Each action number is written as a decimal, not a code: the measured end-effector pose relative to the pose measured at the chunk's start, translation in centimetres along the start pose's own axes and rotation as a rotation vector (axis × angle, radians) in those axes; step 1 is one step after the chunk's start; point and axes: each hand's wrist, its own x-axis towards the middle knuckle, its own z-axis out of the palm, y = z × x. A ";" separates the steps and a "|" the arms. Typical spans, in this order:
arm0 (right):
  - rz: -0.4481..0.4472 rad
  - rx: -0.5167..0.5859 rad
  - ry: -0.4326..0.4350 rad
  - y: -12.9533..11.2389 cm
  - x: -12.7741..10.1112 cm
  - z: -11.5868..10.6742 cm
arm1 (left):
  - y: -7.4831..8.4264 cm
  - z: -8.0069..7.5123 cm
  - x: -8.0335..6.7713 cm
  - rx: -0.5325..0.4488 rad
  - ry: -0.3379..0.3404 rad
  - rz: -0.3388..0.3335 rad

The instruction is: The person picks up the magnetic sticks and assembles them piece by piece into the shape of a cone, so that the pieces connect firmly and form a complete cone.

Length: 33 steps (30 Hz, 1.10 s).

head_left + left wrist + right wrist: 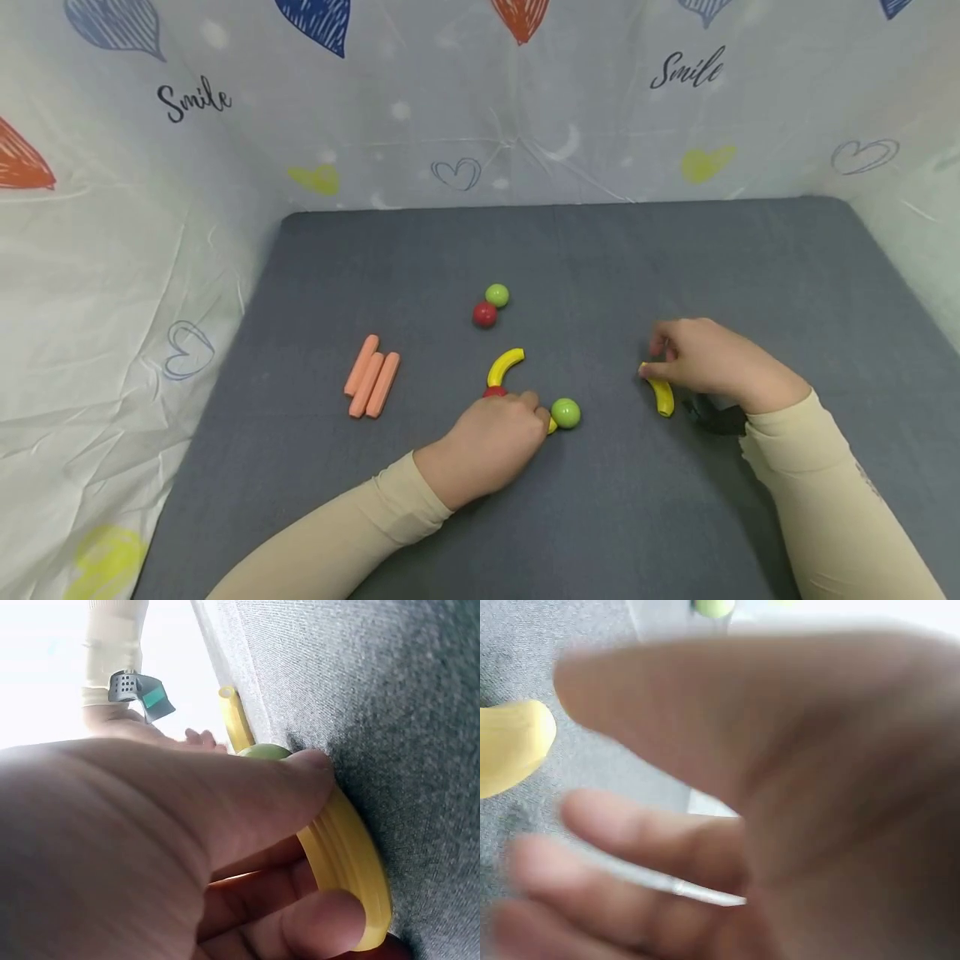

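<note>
My left hand (pixel 491 442) pinches a small yellow toy banana (pixel 349 862) between thumb and fingers, low over the cloth. In the head view the hand covers most of that banana and part of a red ball (pixel 493 391). A green ball (pixel 566 413) sits just right of the fingers, and a second banana (pixel 504 367) lies just beyond them. Farther right, my right hand (pixel 708 362) hovers by a third banana (pixel 662 397). In the right wrist view its thumb and fingers are spread, with this banana (pixel 514 746) past the fingertips.
Several pink sausage-like sticks (pixel 367 383) lie side by side on the left. Toward the back, another green ball (pixel 497 295) stands against a red ball (pixel 484 315). Everything rests on a grey cloth-covered table (pixel 600 267), with a printed white curtain (pixel 570 92) behind.
</note>
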 end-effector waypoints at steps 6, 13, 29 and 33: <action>0.021 0.047 -0.149 0.0 0.4 0.4 | -0.1 0.1 0.0 0.002 0.002 0.005; -0.032 0.039 -0.053 -1.2 1.1 1.3 | 0.0 0.1 0.1 0.005 0.012 0.012; -0.143 0.175 0.174 -3.9 2.3 4.6 | 0.3 0.3 0.1 0.045 0.019 0.035; -0.155 0.192 0.154 -4.3 2.4 5.1 | 0.3 0.1 0.1 0.037 0.011 0.029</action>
